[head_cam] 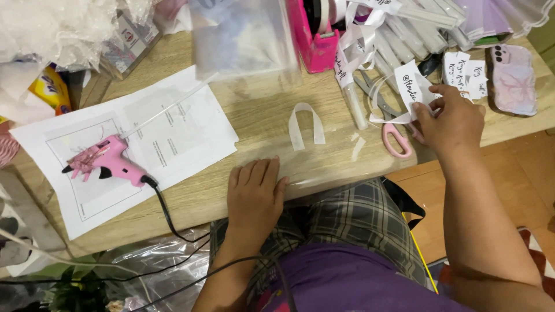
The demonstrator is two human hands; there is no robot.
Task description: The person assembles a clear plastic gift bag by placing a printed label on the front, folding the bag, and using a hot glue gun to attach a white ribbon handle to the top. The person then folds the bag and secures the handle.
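Wooden surface (260,115) carries craft clutter: left hand (254,193) lies flat and empty at the near edge, right hand (448,118) pinches a small white label (411,84) near the pink-handled scissors (388,118), ribbon loop (305,124) between.

Home craft desk (cluttered): pink glue gun (107,159), scissors (384,118), ribbon (306,124)

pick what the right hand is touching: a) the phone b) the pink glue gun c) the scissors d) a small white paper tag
D: the right hand pinches a small white tag in its fingers, above the pink-handled scissors; the glue gun lies far off on paper and the phone sits untouched.
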